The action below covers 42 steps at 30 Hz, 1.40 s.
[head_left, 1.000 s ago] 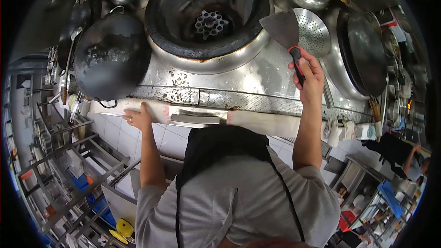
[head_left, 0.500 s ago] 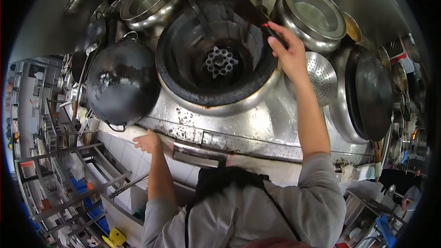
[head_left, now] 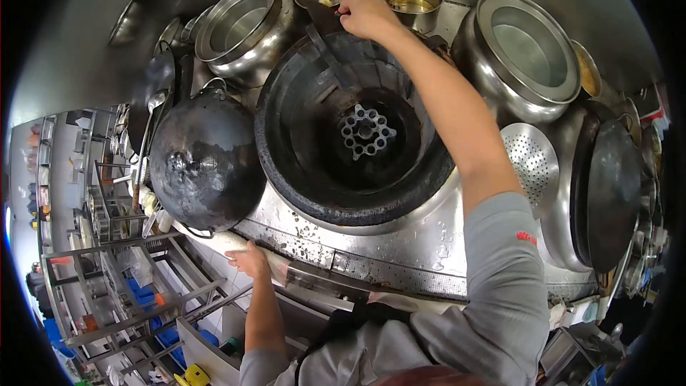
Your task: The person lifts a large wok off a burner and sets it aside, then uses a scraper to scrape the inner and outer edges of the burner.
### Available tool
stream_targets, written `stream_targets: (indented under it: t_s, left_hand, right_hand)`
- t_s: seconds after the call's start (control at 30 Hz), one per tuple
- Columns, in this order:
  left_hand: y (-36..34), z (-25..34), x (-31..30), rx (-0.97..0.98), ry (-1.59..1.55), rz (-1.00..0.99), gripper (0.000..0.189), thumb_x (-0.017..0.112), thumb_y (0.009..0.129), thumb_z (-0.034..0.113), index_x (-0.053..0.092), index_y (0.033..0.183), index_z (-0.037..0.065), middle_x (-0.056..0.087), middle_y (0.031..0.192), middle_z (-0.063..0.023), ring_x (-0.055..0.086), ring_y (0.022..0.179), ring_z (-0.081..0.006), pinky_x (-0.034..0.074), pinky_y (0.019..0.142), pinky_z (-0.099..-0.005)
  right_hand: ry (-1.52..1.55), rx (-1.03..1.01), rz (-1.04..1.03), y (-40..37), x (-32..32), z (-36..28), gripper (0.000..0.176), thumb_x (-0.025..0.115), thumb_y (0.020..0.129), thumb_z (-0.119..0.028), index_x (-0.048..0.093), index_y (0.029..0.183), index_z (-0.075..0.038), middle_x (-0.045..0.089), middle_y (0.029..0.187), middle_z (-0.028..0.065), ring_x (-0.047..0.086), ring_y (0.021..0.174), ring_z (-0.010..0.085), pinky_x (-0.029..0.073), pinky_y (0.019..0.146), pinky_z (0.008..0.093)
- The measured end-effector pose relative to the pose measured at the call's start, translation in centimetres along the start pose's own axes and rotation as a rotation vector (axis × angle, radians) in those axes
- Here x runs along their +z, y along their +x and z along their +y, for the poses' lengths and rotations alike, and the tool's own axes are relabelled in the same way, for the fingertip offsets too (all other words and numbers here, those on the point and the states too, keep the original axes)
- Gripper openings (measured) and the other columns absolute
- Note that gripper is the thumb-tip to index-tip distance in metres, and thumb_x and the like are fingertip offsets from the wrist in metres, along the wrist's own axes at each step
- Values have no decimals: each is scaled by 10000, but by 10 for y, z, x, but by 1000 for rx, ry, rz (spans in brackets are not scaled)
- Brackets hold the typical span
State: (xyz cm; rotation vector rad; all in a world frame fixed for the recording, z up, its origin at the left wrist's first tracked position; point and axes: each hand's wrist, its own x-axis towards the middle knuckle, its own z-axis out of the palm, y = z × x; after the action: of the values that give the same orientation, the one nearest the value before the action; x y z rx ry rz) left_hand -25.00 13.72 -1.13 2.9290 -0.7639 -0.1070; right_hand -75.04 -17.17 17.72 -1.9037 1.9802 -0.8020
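Your right hand (head_left: pixel 368 18) grips the dark, flat metal scraper (head_left: pixel 323 20) beyond the round black burner (head_left: pixel 343 214); your left hand (head_left: pixel 250 261) rests loosely spread on the white-wrapped rail (head_left: pixel 224 241). Angle the scraper low.

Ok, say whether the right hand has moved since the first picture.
Yes: the right hand went forward and left, from right of the burner to its far side.
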Motion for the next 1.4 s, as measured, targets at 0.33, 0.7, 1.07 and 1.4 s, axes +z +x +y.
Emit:
stream_targets:
  t_s: [0.33, 0.7, 1.07, 1.4]
  left_hand:
    - [9, -8, 12, 22, 29, 62, 961, 676, 915, 425, 144, 1595, 2, 317, 1539, -348, 499, 1295, -498, 445, 1068, -545]
    - [-4, -4, -2, 10, -11, 11, 1002, 690, 891, 419, 126, 1594, -19, 280, 1550, -381, 455, 1344, -508, 410, 1112, -522]
    - [2, -4, 1, 3, -31, 9, 1003, 700, 881, 395, 125, 1597, -8, 258, 1564, -379, 452, 1343, -518, 401, 1120, -528]
    - [-1, 6, -4, -30, -23, -7, 978, 695, 898, 399, 136, 1598, 7, 248, 1590, -332, 462, 1337, -506, 438, 1085, -542]
  right_hand:
    - [-269, -234, -6, 8, -43, 10, 200, 729, 805, -197, 778, 998, -178, 761, 1002, 89, 721, 975, 291, 564, 844, 430]
    - [-355, -341, 30, 0, -8, 27, 170, 710, 791, -123, 751, 954, -98, 746, 979, 142, 727, 936, 336, 584, 812, 458]
    - [-429, -317, 32, 17, -51, -14, 167, 690, 794, -136, 763, 893, -25, 738, 950, 221, 728, 945, 357, 579, 828, 451]
    - [-412, -233, -7, 9, -56, 6, 154, 701, 781, -119, 731, 932, -113, 742, 1003, 157, 715, 924, 364, 565, 812, 472]
